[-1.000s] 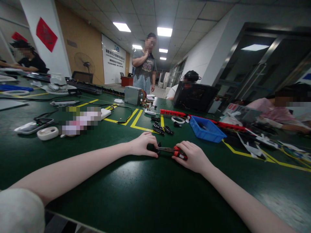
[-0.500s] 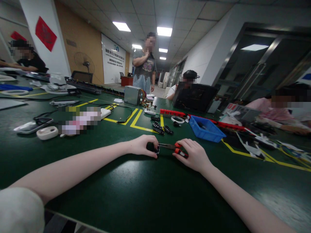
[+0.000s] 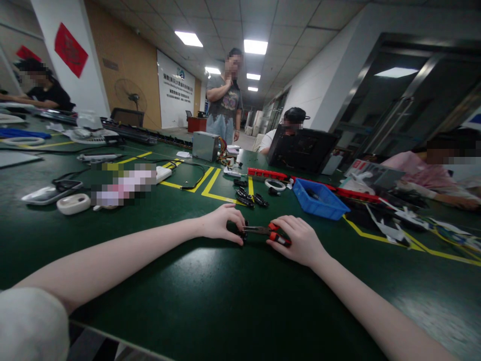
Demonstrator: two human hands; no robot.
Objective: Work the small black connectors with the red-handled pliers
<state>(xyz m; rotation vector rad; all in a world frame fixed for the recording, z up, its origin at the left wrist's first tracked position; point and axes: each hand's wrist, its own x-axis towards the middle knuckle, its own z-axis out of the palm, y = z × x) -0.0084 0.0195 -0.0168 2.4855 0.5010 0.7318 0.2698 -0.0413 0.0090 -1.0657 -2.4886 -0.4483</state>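
Over the green table my left hand pinches a small black part between thumb and fingers; its exact kind is too small to make out. My right hand is closed round the red and black handles of a pair of long-nosed pliers. The pliers point left, and their tips meet the black part at my left fingertips. Beyond my hands lie several black bundled pieces, close to the yellow tape on the table.
A blue tray stands to the right, with a red strip behind it. A metal power supply box sits farther back. At left are a white oval case and a computer mouse-like device. Other people are around the table.
The black part at my left fingertips has turned slightly, and the plier tips sit a little lower and further left against it. Both hands otherwise stay almost in place.
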